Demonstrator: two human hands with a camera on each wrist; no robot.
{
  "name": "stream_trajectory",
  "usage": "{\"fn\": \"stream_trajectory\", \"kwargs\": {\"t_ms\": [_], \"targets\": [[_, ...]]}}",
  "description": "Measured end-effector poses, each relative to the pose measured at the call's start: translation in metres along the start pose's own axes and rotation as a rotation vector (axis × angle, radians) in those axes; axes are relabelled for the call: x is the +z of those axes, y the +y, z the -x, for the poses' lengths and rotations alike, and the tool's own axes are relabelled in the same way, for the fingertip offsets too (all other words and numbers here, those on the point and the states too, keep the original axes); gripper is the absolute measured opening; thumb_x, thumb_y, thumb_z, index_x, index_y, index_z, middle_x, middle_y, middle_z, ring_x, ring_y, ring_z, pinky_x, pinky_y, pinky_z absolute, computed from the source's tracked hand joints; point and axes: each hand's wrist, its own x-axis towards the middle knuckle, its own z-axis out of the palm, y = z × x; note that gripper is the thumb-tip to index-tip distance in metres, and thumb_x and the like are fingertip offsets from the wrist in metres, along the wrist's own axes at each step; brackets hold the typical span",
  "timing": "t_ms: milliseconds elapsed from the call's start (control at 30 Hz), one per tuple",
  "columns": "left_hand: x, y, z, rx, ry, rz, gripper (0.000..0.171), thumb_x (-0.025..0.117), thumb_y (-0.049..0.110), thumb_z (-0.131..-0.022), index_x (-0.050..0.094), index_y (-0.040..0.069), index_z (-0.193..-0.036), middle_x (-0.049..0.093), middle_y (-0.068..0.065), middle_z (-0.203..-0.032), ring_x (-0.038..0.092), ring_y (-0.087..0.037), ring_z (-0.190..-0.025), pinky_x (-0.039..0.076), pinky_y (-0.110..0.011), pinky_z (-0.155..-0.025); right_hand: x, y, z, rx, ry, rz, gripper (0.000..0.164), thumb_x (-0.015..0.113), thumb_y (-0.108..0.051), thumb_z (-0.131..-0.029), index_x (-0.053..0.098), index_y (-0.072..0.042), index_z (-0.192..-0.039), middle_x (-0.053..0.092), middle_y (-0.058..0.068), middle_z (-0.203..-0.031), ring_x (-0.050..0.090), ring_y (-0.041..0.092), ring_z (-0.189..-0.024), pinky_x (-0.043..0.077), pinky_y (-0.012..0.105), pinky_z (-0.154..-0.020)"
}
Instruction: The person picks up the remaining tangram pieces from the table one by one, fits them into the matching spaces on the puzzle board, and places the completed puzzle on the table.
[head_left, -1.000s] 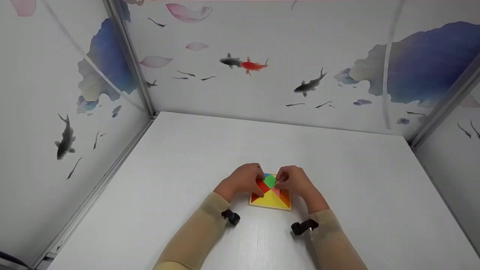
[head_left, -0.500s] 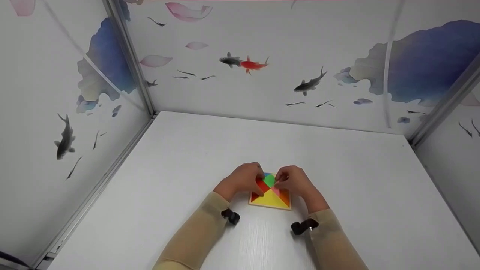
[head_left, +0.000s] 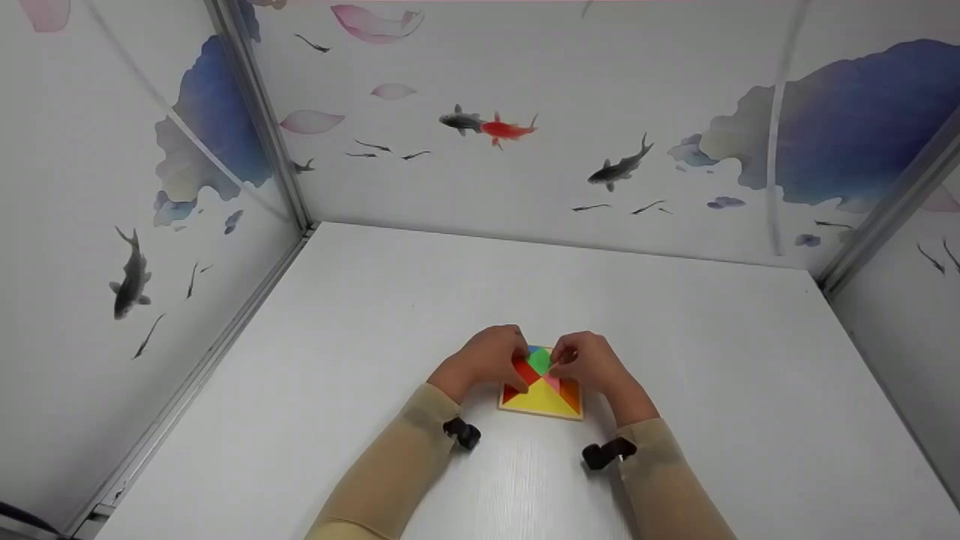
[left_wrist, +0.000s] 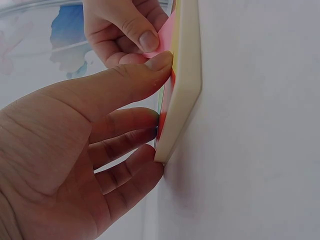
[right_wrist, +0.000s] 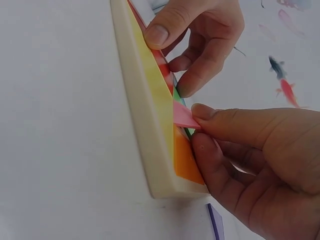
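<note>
On the white table lies a square tangram tray (right_wrist: 163, 193) with a pale rim. My right hand (head_left: 594, 364) pinches a pink tangram piece (right_wrist: 184, 117) between thumb and forefinger, its edge tilted up out of the tray. The left hand (head_left: 491, 355) rests at the tray's left side; its thumb touches the pieces near the red piece (head_left: 525, 370), and its fingertips touch the pieces and rim farther back. A yellow triangle (head_left: 538, 399), an orange piece (right_wrist: 186, 160) and a green piece (head_left: 538, 361) sit in the tray. Blue shows behind, partly hidden.
A purple piece (right_wrist: 216, 221) lies on the table beyond the tray's right side, seen only in the right wrist view. The white table (head_left: 420, 285) is bounded by printed panels (head_left: 525, 187) at the back and sides.
</note>
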Motion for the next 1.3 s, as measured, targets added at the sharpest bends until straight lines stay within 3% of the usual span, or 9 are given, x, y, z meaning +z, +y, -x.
{"fn": "stream_trajectory", "kwargs": {"t_ms": [500,833,1300], "targets": [[0.0003,0.0016,0.0,-0.028,-0.002,0.028,0.047,0.096,0.031,-0.077,0.08,0.015,-0.119,0.066,0.003,-0.117,0.06,-0.015,-0.105,0.056,-0.03,-0.101,0.0003,-0.0056,0.0021,0.026,-0.006,0.058,0.012,0.086,-0.008,-0.089,0.078,-0.016,-0.095,0.07,0.006,-0.098,0.062,0.024,-0.091,0.061,0.03,-0.083],[0.0005,0.0014,0.0019,0.013,0.023,0.026,0.046,0.095,0.032,-0.077,0.081,0.012,-0.116,0.068,0.002,-0.114,0.061,-0.015,-0.102,0.056,-0.029,-0.099,0.0022,-0.0037,0.0022,-0.003,0.01,0.061,0.012,0.085,-0.006,-0.088,0.077,-0.013,-0.094,0.069,0.006,-0.097,0.062,0.023,-0.091,0.06,0.034,-0.085],[0.0017,0.0005,0.0009,-0.015,0.023,0.049,0.044,0.096,0.03,-0.077,0.08,0.014,-0.114,0.067,0.003,-0.113,0.059,-0.014,-0.102,0.056,-0.028,-0.098,0.0037,-0.0086,0.0028,0.03,0.017,0.053,0.017,0.084,-0.005,-0.088,0.077,-0.01,-0.102,0.071,0.007,-0.1,0.062,0.024,-0.091,0.062,0.036,-0.089]]}}
